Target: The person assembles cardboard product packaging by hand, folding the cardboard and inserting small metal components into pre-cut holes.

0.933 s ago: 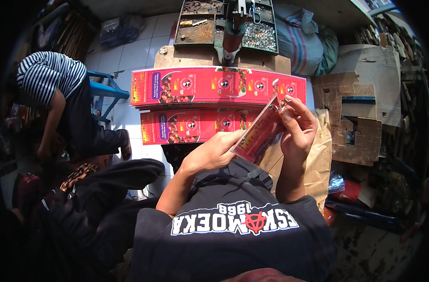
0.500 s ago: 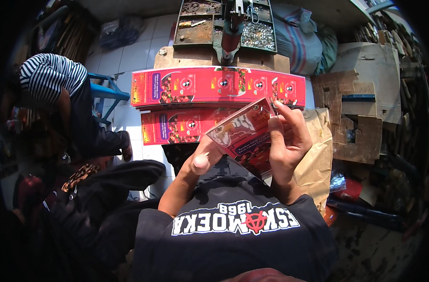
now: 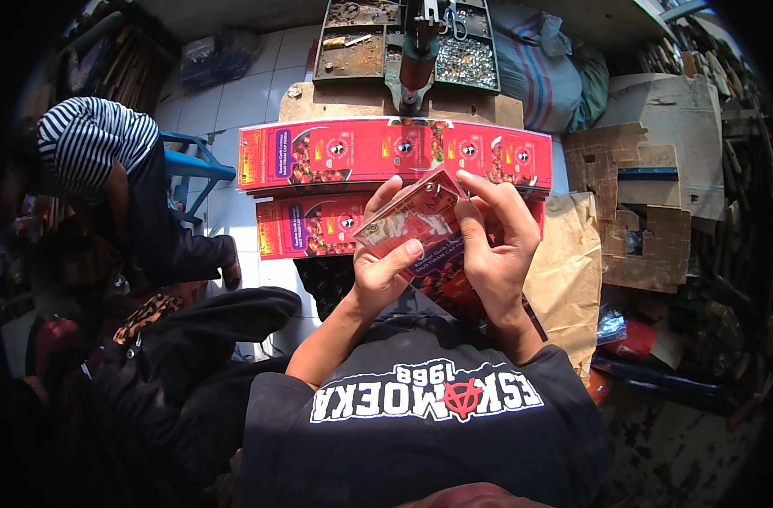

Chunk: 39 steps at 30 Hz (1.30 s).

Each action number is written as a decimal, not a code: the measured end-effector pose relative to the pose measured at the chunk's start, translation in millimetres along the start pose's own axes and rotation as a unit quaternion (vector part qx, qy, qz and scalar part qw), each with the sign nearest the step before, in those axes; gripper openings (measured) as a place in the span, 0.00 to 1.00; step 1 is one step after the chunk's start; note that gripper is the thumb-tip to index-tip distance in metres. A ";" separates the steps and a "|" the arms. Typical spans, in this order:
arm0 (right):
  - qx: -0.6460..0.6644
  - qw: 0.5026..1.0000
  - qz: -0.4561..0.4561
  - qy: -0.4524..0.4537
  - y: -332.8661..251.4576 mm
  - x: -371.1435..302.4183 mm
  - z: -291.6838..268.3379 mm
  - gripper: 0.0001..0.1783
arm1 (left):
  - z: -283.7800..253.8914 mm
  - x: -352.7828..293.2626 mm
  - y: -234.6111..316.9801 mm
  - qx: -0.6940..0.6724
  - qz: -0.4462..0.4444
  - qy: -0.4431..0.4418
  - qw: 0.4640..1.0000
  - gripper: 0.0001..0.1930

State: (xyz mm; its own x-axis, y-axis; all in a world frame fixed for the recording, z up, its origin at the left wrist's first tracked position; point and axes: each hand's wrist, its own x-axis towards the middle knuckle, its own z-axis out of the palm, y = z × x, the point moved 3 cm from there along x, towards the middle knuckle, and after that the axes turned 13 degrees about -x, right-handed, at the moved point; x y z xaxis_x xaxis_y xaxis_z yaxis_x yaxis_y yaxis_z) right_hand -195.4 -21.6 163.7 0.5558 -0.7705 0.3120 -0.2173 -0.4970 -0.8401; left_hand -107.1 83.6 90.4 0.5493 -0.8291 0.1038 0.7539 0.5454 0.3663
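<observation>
A glossy red printed strip [image 3: 430, 224] is tilted over my lap, held up in front of my chest. My left hand [image 3: 382, 278] closes on its left edge, with the thumb lying across the printed face. On the other side, my right hand [image 3: 498, 254] pinches the strip near its upper right corner between thumb and fingers. Just beyond the hands lies a stack of long red printed strips [image 3: 365, 157]. A second pile of red strips [image 3: 306, 230] sits nearer to me, partly covered by my hands and the held strip.
Behind the stacks stands a press with a dark post [image 3: 417, 72] on a wooden board [image 3: 344, 106]. A compartment tray [image 3: 467, 63] holds small shiny pieces; scissors [image 3: 456, 24] lie there. Brown paper [image 3: 566, 279] and cut cardboard [image 3: 640, 220] are at right. A person in stripes [image 3: 107, 140] bends at left.
My left hand has risen from below the strip to its left edge, its thumb now on the face. The strip and my right hand have shifted slightly left.
</observation>
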 end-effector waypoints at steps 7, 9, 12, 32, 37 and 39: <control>0.011 1.000 0.021 -0.005 11.9 5.0 10.8 0.19 | 0.0 3.6 -0.5 -0.041 0.001 0.030 0.999 0.38; 0.006 1.000 0.025 -0.012 14.2 5.9 13.1 0.19 | -3.5 3.8 -1.0 -0.056 -0.006 0.036 0.998 0.38; 0.010 0.999 0.034 -0.019 17.2 5.1 16.3 0.19 | -8.4 3.7 -0.5 -0.063 -0.016 0.046 0.997 0.38; 0.124 0.979 0.159 -0.017 59.5 14.1 26.5 0.15 | -16.0 5.4 4.1 0.248 0.026 0.058 0.967 0.22; 0.101 0.985 0.137 0.024 57.9 13.4 21.2 0.15 | -17.5 -4.4 1.5 0.332 0.068 0.134 0.931 0.16; 0.051 0.991 0.121 0.036 56.6 10.7 18.8 0.15 | -20.3 -5.9 -0.3 0.330 0.085 0.155 0.927 0.15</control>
State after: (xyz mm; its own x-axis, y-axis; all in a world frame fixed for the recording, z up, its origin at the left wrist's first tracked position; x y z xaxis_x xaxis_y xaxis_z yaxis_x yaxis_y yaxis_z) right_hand -186.6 -50.4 111.2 0.4376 -0.8906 0.1241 -0.2523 -0.2541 -0.9337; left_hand -103.2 90.8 70.9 0.7943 -0.6071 -0.0222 0.3187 0.3853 0.8660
